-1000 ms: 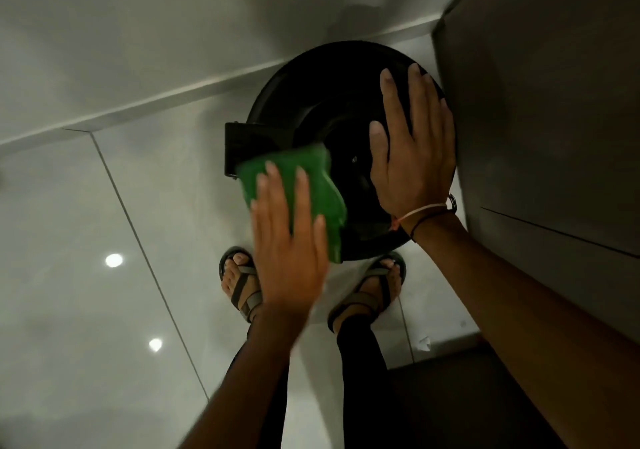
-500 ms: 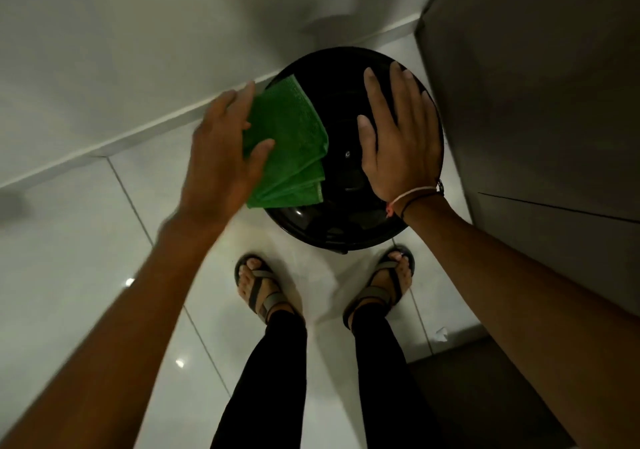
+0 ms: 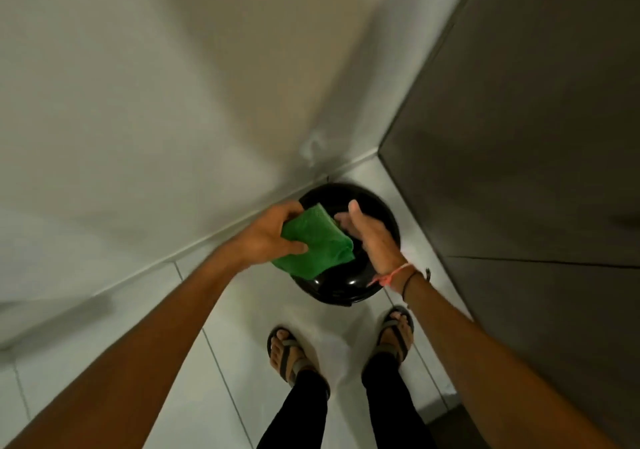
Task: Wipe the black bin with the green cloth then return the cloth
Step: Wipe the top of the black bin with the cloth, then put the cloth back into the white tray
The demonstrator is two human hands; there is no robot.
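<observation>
Gripping soft, light green cloth [image 3: 313, 243] at left edge, left hand [image 3: 268, 237] pinched; right hand [image 3: 372, 237] open near glossy, likely slippery black bin [image 3: 346, 284].

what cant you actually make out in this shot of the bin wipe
Head view only:
- The black bin: only its glossy lid shows; its body and base sit hidden beneath it.
- The middle of the lid: covered by the green cloth and both hands.
- Whether the right hand touches the lid or cloth: fingers blurred.
- Left hand: grips the cloth, fingertips tucked behind it.
- Where the cloth gets returned: no such place in frame.
</observation>
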